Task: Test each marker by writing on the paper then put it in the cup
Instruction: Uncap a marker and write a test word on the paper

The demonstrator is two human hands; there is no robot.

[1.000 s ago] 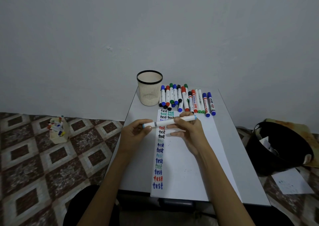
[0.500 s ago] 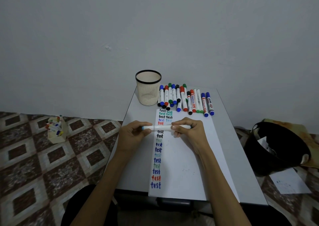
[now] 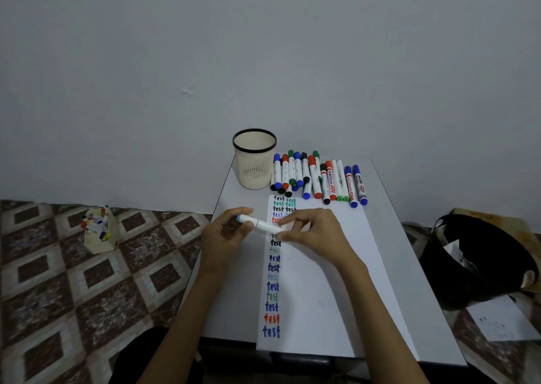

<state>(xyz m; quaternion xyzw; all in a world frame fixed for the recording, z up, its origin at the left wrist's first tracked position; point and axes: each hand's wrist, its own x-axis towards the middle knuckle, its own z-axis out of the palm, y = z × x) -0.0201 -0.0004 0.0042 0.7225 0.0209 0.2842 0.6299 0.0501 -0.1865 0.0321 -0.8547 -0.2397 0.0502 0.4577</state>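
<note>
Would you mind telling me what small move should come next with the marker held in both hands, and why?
Probably pull the cap off: the left hand pinches the blue-capped end of the marker while the right hand holds its barrel above the paper, and the cap looks still on.

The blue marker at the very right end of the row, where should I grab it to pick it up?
Probably pinch its white barrel in the middle, coming from above and the right. The blue marker lies flat at the row's end: bare table is on its right, while a neighbouring marker lies close on its left.
</note>
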